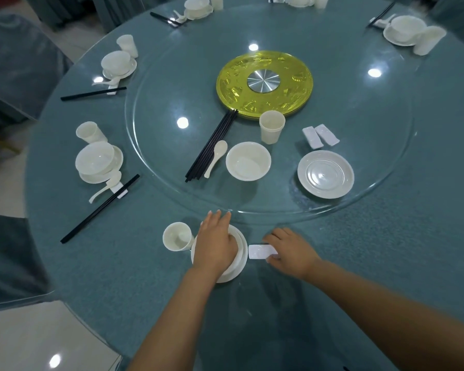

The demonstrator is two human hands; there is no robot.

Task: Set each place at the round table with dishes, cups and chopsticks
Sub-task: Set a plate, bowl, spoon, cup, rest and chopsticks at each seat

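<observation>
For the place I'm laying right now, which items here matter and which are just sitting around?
In play: left hand on the bowl and plate; right hand on the chopstick rest; cup; loose chopsticks and spoon on the glass turntable.

Not needed now: finished settings at left; yellow centre disc.

The round table [386, 263] is covered in matt teal cloth under a glossy glass turntable [359, 108]. A brushed metal disc [263, 80] is set in a shiny, translucent yellow ring [292, 76]. The bowl [248, 161] and plate [325, 174] are finished in smooth, glossy white.
</observation>
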